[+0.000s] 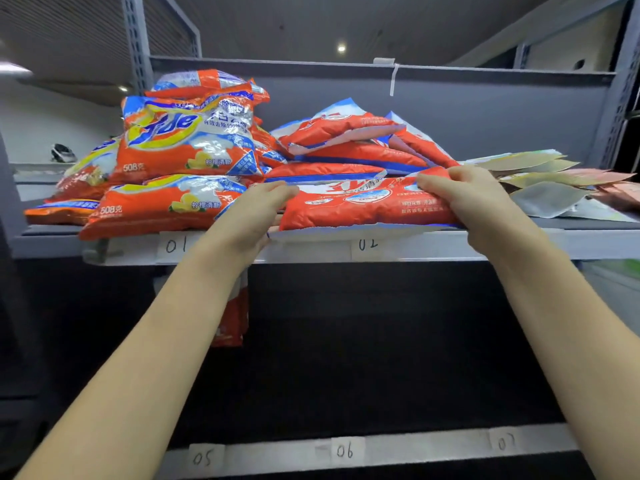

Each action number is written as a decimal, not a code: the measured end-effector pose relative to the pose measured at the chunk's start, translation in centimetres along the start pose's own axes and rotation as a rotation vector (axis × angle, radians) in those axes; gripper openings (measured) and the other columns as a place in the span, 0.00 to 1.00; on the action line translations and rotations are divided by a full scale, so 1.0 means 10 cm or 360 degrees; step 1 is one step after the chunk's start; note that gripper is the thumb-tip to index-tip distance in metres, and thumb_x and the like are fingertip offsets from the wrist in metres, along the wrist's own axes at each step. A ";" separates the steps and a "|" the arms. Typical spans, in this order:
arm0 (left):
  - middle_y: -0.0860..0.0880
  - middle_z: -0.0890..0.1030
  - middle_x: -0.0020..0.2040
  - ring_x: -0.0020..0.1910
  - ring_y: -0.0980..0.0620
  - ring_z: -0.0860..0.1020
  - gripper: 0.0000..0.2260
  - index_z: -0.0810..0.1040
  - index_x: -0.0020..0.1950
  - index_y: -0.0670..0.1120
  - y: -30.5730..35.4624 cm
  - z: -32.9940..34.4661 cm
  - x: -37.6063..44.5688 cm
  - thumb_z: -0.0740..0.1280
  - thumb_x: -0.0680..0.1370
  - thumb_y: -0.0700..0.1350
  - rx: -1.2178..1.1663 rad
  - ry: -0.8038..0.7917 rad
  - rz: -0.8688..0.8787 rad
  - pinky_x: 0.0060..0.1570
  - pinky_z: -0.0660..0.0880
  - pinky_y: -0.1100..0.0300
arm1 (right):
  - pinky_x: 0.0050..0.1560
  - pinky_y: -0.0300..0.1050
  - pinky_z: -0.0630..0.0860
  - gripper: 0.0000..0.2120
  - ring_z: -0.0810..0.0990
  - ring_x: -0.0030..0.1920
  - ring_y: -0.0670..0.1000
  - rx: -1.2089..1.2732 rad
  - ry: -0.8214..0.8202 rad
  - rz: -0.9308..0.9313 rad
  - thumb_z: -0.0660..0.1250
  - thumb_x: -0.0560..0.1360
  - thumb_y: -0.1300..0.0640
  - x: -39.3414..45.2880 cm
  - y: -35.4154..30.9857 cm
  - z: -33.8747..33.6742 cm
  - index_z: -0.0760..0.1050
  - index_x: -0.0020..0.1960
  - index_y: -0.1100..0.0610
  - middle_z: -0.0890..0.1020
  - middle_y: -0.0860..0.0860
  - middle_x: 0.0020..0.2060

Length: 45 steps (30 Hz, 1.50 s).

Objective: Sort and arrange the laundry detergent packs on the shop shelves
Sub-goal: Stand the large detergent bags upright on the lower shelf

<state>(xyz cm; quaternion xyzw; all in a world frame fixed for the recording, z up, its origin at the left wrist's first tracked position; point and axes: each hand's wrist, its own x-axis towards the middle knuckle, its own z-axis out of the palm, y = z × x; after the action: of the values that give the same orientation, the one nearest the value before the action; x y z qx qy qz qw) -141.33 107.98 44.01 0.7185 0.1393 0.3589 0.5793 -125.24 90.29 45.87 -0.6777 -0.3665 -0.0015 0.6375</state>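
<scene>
Shelf [433, 245]: I see a grey metal shelf with a back wall; its front edge carries paper tags reading 01 [176, 244] and what looks like 02 [367, 244]; a lower shelf edge [277, 455] shows tags 05, 06 and 07.
Tide stack [180, 157]: orange packs heaped at the shelf's left end above tag 01; the top ones lean, the bottom ones lie flat and overhang the front edge; "508" is printed on two of them.
Red stack [349, 147]: red-and-blue packs piled loosely mid-shelf, behind the pack I am holding, some tilted up against each other.
Pale pouches [540, 174]: flat cream and pinkish pouches fanned out at the shelf's right end, just beside the red stack.
Held pack [367, 206]: a red pack lying flat along the front edge above tag 02, its lower seam hanging just over the lip.
Left hand [256, 216]: fingers curled over the pack's left end, gripping it from the front.
Right hand [464, 195]: fingers curled over the pack's right end, thumb hidden; gripping it as well.
Hanging pack [232, 317]: a red pack under the shelf, partly hidden behind my left forearm; I cannot tell what bears it.
</scene>
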 end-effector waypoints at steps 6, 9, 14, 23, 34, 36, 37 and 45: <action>0.48 0.79 0.58 0.47 0.58 0.80 0.19 0.69 0.69 0.47 -0.24 0.21 -0.34 0.65 0.78 0.41 -0.0242 0.0260 0.0091 0.44 0.76 0.69 | 0.43 0.45 0.78 0.05 0.82 0.37 0.49 0.0370 0.0035 0.0125 0.67 0.75 0.57 -0.44 0.40 -0.09 0.77 0.48 0.58 0.83 0.55 0.42; 0.46 0.82 0.54 0.40 0.58 0.82 0.16 0.72 0.66 0.44 -0.44 0.27 -0.57 0.63 0.78 0.38 -0.0460 0.0159 -0.0012 0.36 0.77 0.70 | 0.38 0.41 0.80 0.12 0.84 0.38 0.50 0.0637 0.0019 0.0222 0.70 0.69 0.55 -0.75 0.58 -0.09 0.77 0.50 0.59 0.85 0.56 0.43; 0.46 0.84 0.51 0.47 0.49 0.84 0.17 0.73 0.62 0.46 -0.91 0.35 -0.78 0.68 0.74 0.45 -0.0371 0.0178 -0.0139 0.44 0.80 0.57 | 0.38 0.44 0.81 0.20 0.85 0.45 0.57 0.0830 -0.0225 0.0523 0.68 0.67 0.53 -1.15 0.99 -0.02 0.76 0.57 0.61 0.85 0.57 0.47; 0.44 0.85 0.47 0.43 0.48 0.84 0.18 0.79 0.55 0.43 -1.69 0.32 -1.20 0.70 0.67 0.45 -0.0410 0.0037 -0.0613 0.38 0.80 0.59 | 0.46 0.45 0.81 0.16 0.84 0.49 0.56 0.0704 -0.0418 0.0685 0.70 0.67 0.64 -1.67 1.61 0.21 0.78 0.56 0.61 0.85 0.57 0.48; 0.46 0.85 0.45 0.43 0.46 0.84 0.19 0.78 0.55 0.46 -2.32 -0.25 -1.52 0.71 0.66 0.50 -0.0418 0.0347 -0.0943 0.43 0.80 0.52 | 0.40 0.39 0.80 0.15 0.85 0.45 0.52 0.0612 -0.0579 0.1023 0.72 0.68 0.62 -1.89 2.06 1.00 0.77 0.55 0.56 0.85 0.52 0.46; 0.47 0.85 0.45 0.43 0.46 0.84 0.20 0.78 0.55 0.47 -2.39 -0.41 -1.47 0.72 0.65 0.52 -0.0400 0.0432 -0.0949 0.45 0.79 0.51 | 0.40 0.40 0.80 0.17 0.85 0.46 0.52 0.0606 -0.0630 0.1037 0.72 0.67 0.60 -1.83 2.09 1.21 0.76 0.55 0.56 0.85 0.52 0.46; 0.47 0.85 0.45 0.43 0.46 0.84 0.21 0.78 0.55 0.47 -2.42 -0.51 -1.43 0.72 0.65 0.53 -0.0389 0.0466 -0.0940 0.45 0.79 0.51 | 0.41 0.40 0.81 0.19 0.85 0.46 0.52 0.0598 -0.0648 0.1041 0.73 0.65 0.59 -1.79 2.11 1.31 0.76 0.55 0.56 0.86 0.51 0.46; 0.48 0.85 0.39 0.40 0.47 0.84 0.08 0.79 0.48 0.47 -2.64 -1.30 -0.86 0.72 0.71 0.46 -0.0519 0.0856 -0.0813 0.43 0.78 0.52 | 0.43 0.39 0.81 0.16 0.85 0.44 0.49 0.0391 -0.0726 0.0971 0.75 0.68 0.62 -1.43 2.23 2.21 0.76 0.53 0.51 0.85 0.49 0.46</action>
<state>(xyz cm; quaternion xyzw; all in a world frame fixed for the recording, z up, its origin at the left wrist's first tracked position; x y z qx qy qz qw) -150.49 119.82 17.28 0.4399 0.4012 0.3960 0.6991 -134.92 104.16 15.77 -0.6570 -0.2780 0.3822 0.5874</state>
